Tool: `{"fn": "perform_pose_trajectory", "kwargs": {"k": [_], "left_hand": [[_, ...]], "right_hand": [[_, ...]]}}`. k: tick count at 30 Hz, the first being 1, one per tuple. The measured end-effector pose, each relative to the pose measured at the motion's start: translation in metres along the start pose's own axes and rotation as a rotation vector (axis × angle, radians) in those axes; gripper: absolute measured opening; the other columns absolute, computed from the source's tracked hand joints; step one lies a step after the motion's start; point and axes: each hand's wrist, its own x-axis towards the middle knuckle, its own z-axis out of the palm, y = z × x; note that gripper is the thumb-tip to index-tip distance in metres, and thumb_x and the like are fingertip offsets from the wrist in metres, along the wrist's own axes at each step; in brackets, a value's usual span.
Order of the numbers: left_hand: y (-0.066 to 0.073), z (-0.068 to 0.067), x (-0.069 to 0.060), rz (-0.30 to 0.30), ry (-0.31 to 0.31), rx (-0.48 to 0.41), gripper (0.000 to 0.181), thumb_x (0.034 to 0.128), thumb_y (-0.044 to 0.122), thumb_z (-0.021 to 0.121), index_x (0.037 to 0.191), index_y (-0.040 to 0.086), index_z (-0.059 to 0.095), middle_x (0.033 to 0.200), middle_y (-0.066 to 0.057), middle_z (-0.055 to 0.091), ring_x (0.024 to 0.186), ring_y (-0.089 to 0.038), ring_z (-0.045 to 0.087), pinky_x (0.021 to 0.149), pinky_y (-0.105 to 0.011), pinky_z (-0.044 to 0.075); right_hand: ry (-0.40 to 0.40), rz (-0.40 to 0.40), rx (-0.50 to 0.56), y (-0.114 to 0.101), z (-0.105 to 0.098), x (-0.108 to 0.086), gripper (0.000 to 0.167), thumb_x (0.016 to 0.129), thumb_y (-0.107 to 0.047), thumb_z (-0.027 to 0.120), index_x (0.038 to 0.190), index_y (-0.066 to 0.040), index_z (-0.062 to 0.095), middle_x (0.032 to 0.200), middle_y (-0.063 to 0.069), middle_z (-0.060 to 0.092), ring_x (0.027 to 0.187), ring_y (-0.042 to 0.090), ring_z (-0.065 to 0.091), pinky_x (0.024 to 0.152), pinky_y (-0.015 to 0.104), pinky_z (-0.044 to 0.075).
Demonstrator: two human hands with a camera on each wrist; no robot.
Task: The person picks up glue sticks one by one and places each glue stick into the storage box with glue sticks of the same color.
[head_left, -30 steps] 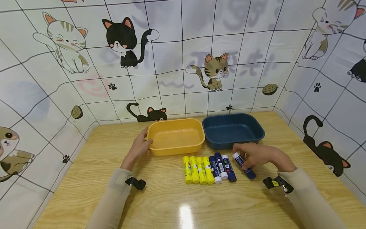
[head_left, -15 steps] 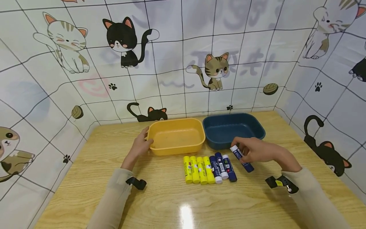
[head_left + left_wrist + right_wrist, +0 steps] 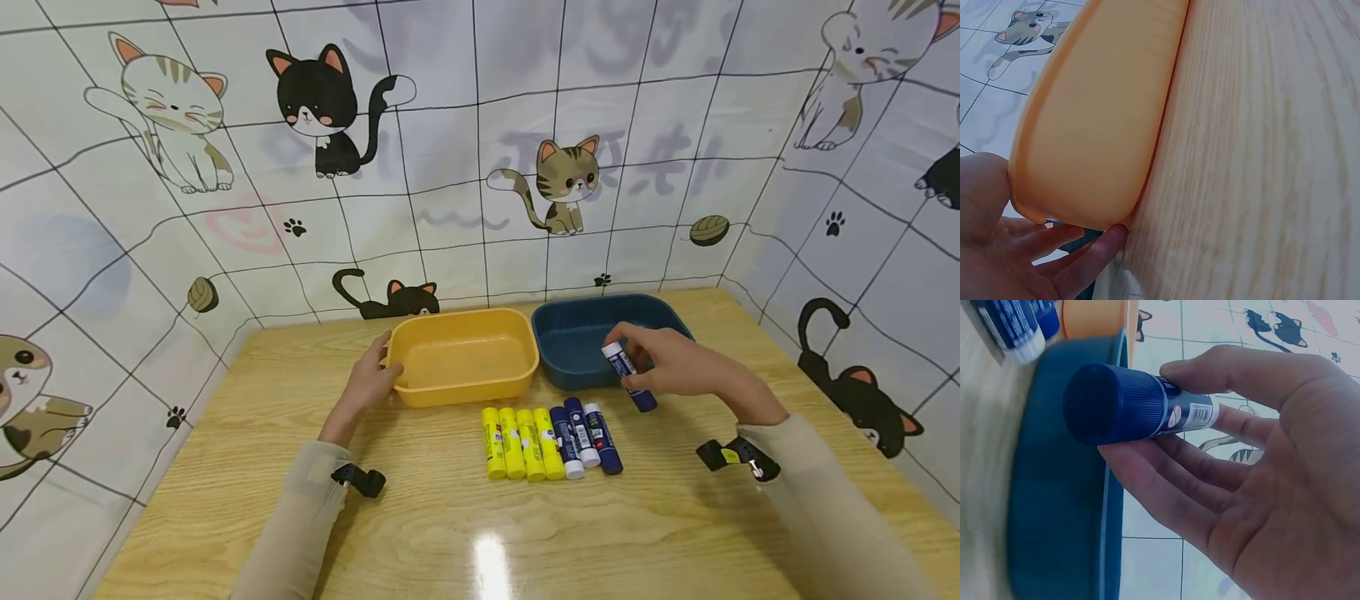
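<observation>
A blue glue stick (image 3: 630, 377) with a white end is pinched in my right hand (image 3: 671, 360). It hangs tilted in front of the dark blue bin (image 3: 577, 377), level with its near rim. The right wrist view shows the thumb on one side of the glue stick (image 3: 1129, 403) and the fingers on the other. My left hand (image 3: 367, 379) grips the left end of the yellow bin (image 3: 450, 393), thumb over the rim. In the left wrist view, fingers touch the outside of the yellow bin (image 3: 1094, 125).
Several yellow glue sticks (image 3: 521, 444) lie side by side in front of the bins. Beside them, on the right, lie 3 blue glue sticks (image 3: 585, 437). The bins stand next to each other on a wooden table (image 3: 420, 517). A cat-print sheet (image 3: 450, 192) rises behind.
My right hand has lifted the blue glue stick off the table and carried it up and forward to the dark blue bin's near rim. The left hand has stayed on the yellow bin.
</observation>
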Motion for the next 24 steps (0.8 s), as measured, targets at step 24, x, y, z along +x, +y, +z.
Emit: {"fn": "perform_pose_trajectory", "kwargs": {"k": [24], "left_hand": [[0.001, -0.001, -0.003, 0.001, 0.008, -0.008, 0.073, 0.1010, 0.014, 0.051, 0.166, 0.009, 0.018, 0.159, -0.028, 0.041, 0.134, -0.046, 0.056, 0.089, -0.037, 0.058]], "right_hand": [[-0.298, 0.267, 0.093, 0.053, -0.081, 0.086, 0.056, 0.096, -0.011, 0.066, 0.141, 0.002, 0.035, 0.121, 0.030, 0.064, 0.093, 0.027, 0.070, 0.080, 0.048, 0.062]]}}
